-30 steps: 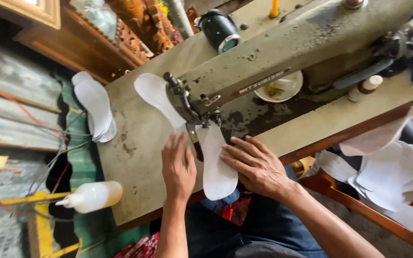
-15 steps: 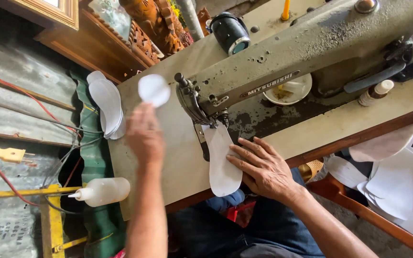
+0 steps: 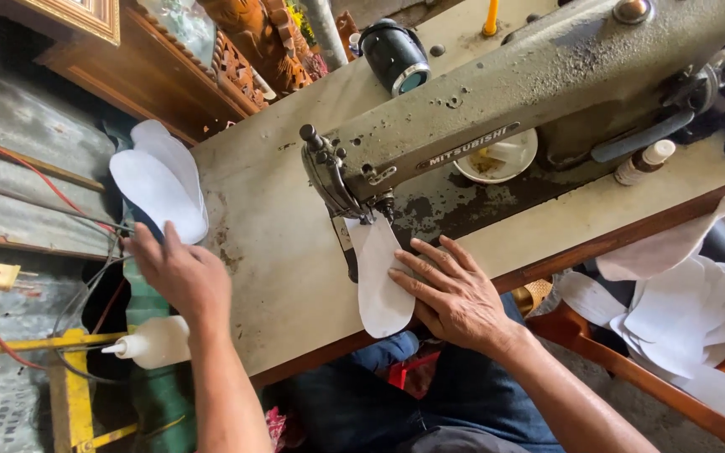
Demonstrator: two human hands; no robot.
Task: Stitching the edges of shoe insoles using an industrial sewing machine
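Worn sewing table (image 3: 295, 252), one grey-green sewing machine (image 3: 547, 84) on it. Right hand (image 3: 455, 294), fingers spread flat, pins one white insole piece (image 3: 379, 281) under the needle. Left hand (image 3: 179, 273) at 9 o'clock, fingers loosely together, touches insole stack (image 3: 159, 180), two visible. One glue bottle (image 3: 151, 342) at 7 o'clock.

The left hand (image 3: 179, 277) covers the near end of the white insole stack (image 3: 159, 186), so whether its fingers grip it cannot be told. The sewing machine (image 3: 539, 75) runs off the top and right edges. The needle is too small to tell.
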